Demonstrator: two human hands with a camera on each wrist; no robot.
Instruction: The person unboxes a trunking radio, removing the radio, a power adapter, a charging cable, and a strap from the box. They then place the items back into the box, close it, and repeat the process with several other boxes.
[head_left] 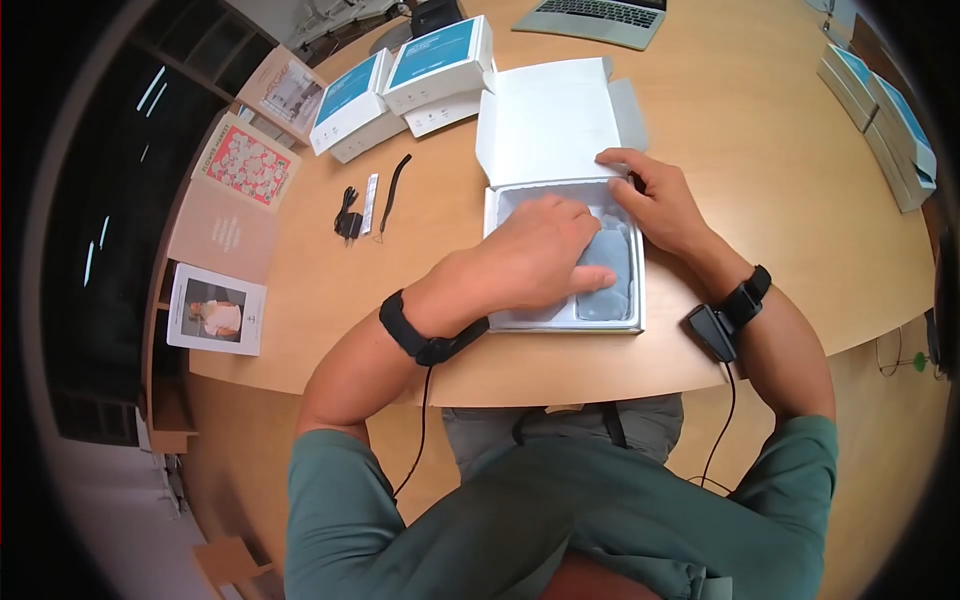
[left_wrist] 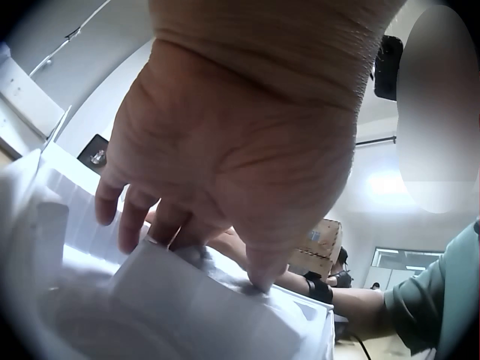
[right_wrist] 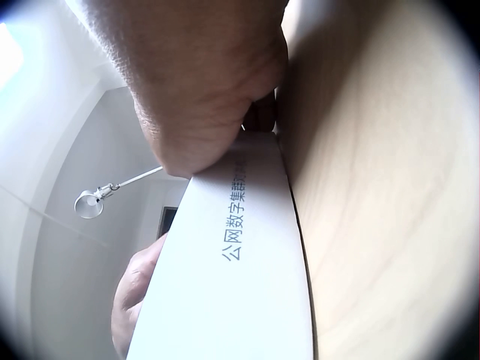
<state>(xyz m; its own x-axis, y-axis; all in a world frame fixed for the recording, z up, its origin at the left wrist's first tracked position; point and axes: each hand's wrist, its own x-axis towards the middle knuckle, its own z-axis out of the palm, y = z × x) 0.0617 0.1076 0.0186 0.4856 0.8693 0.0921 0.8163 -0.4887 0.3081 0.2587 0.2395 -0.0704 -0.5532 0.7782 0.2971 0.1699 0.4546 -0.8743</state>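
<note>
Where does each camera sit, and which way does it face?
Head: on the person's head, facing forward and down at the open box, left hand, right hand and green shirt.
Left wrist: facing along the left palm and fingers into the box; right forearm beyond.
Right wrist: facing along the right hand's heel and the box's printed side.
Shared: both wrist views show the box and left hand.

A muted green top (head_left: 460, 510) above grey bottoms (head_left: 470, 430)
Short sleeves (head_left: 335, 480) met black wrist straps (head_left: 402, 325) lower down; thin black cables (head_left: 425, 430) trailed, and a dark drawstring (head_left: 614, 425) showed.
</note>
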